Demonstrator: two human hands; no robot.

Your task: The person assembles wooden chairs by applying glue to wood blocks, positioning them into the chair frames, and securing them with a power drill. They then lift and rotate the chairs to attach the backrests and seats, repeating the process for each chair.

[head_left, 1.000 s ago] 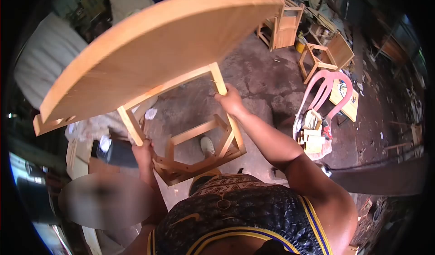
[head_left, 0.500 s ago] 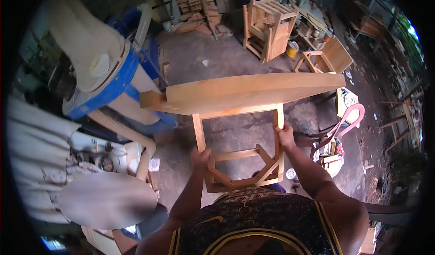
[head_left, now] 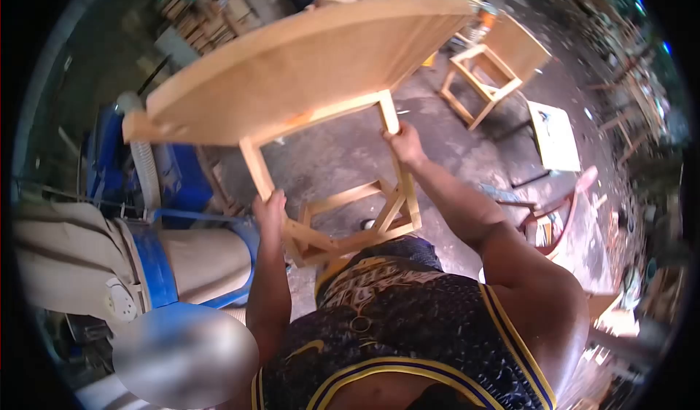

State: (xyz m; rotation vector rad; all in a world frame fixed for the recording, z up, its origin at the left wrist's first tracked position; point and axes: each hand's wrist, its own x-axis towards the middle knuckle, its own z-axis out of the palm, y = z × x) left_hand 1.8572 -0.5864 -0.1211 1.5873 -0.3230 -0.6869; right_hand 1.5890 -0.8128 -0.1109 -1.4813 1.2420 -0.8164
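I carry an unvarnished wooden piece of furniture (head_left: 306, 67), apparently a chair, with a broad flat panel facing away from my body. Its square leg frame (head_left: 328, 111) points back toward my waist. My left hand (head_left: 270, 209) is closed around the left leg, and my right hand (head_left: 405, 144) grips the right leg about midway along. Crossbars and diagonal braces join the legs close to my shirt. The panel's far face is hidden.
A similar wooden chair (head_left: 481, 78) stands ahead on the right, beside a small white-topped table (head_left: 554, 137). A blue-banded dust collector (head_left: 157, 264) is close on my left. Wood offcuts (head_left: 208, 9) are piled at the back. A pink-edged curved frame (head_left: 565, 213) lies at right.
My view has turned leftward with the chair. The panel has risen and tilted, its right end higher. Both hands keep their hold on the legs.
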